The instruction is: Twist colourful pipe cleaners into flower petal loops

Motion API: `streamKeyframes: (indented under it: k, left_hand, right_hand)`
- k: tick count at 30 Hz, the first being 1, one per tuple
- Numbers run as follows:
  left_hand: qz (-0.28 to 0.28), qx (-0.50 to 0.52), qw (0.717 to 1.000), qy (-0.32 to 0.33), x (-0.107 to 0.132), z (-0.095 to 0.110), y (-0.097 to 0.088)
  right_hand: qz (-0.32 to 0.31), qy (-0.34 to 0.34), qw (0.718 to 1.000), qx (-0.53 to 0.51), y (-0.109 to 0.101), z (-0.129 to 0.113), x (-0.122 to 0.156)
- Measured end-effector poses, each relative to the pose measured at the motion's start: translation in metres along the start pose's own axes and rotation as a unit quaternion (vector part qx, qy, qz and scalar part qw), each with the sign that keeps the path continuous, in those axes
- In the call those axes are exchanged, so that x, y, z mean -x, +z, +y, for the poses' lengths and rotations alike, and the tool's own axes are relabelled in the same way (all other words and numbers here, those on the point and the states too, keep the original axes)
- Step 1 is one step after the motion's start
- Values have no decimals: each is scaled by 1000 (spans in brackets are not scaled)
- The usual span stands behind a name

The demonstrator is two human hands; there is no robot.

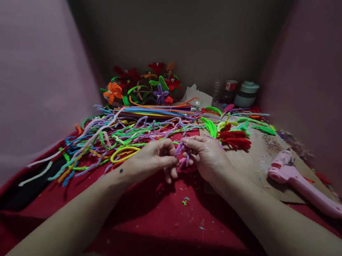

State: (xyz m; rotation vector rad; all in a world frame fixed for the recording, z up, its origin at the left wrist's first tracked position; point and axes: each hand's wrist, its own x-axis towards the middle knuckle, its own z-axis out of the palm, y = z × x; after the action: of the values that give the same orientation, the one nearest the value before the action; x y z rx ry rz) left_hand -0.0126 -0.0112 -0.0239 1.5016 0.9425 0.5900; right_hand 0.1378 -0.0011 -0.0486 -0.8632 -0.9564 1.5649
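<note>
A red cloth (160, 214) covers my table, and a dark wall (171, 24) stands behind it. Bright fuzzy flowers (161, 95) sit at the back, maybe so they don't get squashed. A big messy pile of fuzzy sticks (133, 133) lies on my left, I guess so they are easy to grab. My left hand (153, 155) pinches a bent purple fuzzy stick (179, 148) between thumb and finger, and my right hand (209, 155) pinches it too. It is right in front of me, up over the cloth; two hands probably stop it from turning. On my right, a pink glue gun (303, 183) lies on its side on a board (253, 165), perhaps so glue won't drip on the cloth.
</note>
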Motion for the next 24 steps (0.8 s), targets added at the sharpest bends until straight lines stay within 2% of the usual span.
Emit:
streamKeyframes:
  k: [5, 12, 16, 19, 24]
  left_hand:
    - [51, -1, 999, 16, 1, 2, 1]
    - [117, -107, 987, 30, -1, -4, 12]
    - [139, -161, 976, 48, -1, -5, 15]
    - [117, -113, 986, 28, -1, -4, 13]
    - [47, 57, 997, 1, 0, 1, 7]
  right_hand:
    - [21, -38, 998, 55, -3, 1, -1]
    - [51, -87, 985, 138, 2, 2, 3]
    - [49, -92, 986, 129, 3, 3, 3]
    - [34, -77, 992, 98, 2, 5, 3]
    - [0, -60, 998, 26, -1, 4, 0]
